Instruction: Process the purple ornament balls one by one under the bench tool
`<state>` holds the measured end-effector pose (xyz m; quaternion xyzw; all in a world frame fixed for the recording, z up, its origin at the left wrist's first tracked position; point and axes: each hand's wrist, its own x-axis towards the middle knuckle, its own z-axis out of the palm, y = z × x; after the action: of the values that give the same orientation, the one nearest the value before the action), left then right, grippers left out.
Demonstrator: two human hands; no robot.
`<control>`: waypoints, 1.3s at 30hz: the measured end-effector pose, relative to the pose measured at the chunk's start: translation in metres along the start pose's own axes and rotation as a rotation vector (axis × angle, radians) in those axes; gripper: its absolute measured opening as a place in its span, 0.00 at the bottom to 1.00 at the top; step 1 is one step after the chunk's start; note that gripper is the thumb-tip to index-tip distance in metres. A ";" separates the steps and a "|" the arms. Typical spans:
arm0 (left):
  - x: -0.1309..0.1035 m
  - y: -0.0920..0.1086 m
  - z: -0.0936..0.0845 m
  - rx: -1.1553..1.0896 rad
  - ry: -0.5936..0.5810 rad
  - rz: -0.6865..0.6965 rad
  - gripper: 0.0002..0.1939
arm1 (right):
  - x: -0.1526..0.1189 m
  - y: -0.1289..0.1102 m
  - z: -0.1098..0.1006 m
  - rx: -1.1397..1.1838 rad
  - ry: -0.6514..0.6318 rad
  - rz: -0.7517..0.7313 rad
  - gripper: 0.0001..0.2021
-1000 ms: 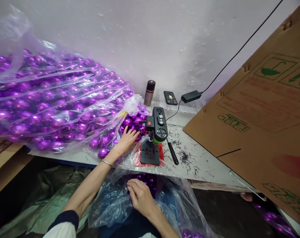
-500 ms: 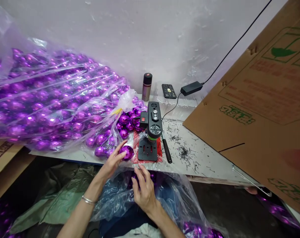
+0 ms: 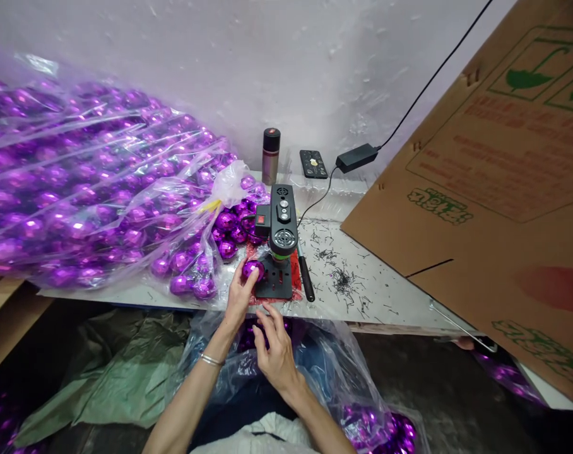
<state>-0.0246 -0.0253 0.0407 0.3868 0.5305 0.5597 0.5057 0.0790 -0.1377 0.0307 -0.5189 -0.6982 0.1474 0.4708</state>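
My left hand (image 3: 240, 293) grips a shiny purple mirrored ball (image 3: 253, 270) between thumb and fingers, at the left edge of a black machine (image 3: 283, 221). That machine has a flat slotted base plate (image 3: 273, 280) resting on a red sheet (image 3: 296, 277). My right hand (image 3: 274, 347) hovers in front of the table edge, fingers apart and curved, holding nothing. Loose purple balls (image 3: 227, 249) lie behind the left hand, beside a large clear plastic bag (image 3: 101, 183) full of them. Below the hands, an open clear bag (image 3: 334, 359) hangs over my lap, with more purple balls inside.
Right of the machine lie a black-handled tool (image 3: 306, 279) and scattered small dark pins (image 3: 342, 280). A bottle (image 3: 271, 157), a phone (image 3: 313, 164) and a power adapter (image 3: 357, 157) sit at the back. A big cardboard box (image 3: 480, 214) leans in from the right.
My left hand has closed on the purple ball and carried it up and right, to the machine's base plate. The right hand stays nearly in place. The view has shifted slightly.
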 end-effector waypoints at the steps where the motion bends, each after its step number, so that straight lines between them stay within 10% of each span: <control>1: 0.005 -0.003 0.003 0.086 0.004 0.052 0.34 | -0.003 0.002 -0.002 -0.007 -0.001 0.005 0.20; 17: 0.021 -0.037 0.023 0.591 -0.108 0.529 0.30 | -0.045 0.038 -0.044 -0.147 0.022 0.136 0.17; 29: 0.016 -0.032 0.027 0.507 -0.160 0.481 0.33 | 0.089 0.010 -0.091 -0.115 0.365 -0.294 0.33; 36: 0.015 -0.033 0.028 0.514 -0.181 0.501 0.30 | 0.125 -0.004 -0.085 -0.058 0.277 -0.408 0.06; 39: 0.015 -0.033 0.028 0.512 -0.178 0.524 0.30 | 0.119 0.002 -0.074 -0.053 0.307 -0.374 0.12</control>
<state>0.0043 -0.0075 0.0103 0.6705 0.4903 0.4833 0.2765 0.1379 -0.0554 0.1275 -0.4089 -0.7061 -0.0413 0.5767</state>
